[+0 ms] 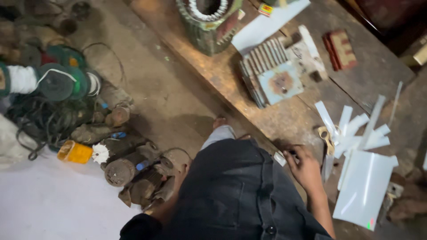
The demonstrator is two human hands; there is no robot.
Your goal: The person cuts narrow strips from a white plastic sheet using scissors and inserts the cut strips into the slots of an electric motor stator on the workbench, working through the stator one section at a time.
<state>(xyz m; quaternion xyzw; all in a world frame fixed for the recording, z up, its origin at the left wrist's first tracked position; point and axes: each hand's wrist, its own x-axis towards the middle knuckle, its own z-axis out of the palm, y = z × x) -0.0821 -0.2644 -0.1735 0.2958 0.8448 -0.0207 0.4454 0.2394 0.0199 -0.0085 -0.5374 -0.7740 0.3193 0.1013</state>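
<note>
Wooden workbench runs diagonally from top centre to lower right of the frame; it carries the heavy parts, so they sit flat and within reach. Concrete floor left of it.

Motor stator, top centre, stands on end with its bore upward, windings exposed. Just right of it, a finned motor housing lies on its side, blue-grey face toward the camera.

White insulation sheet, lower right, lies flat at the bench edge; cut white strips fan out above it, beside scissors — looks like a cutting station kept close to hand.

Left of frame: green wire spools, then a heap of old rusty motors at lower centre-left, piled on the floor.

Right hand, lower centre-right, presses fingers down on the bench edge, near a small white piece; whether it grips anything cannot be told. Left hand reaches low beside the rusty motors, mostly hidden by the dark shirt; closed or loose, cannot tell.
</note>
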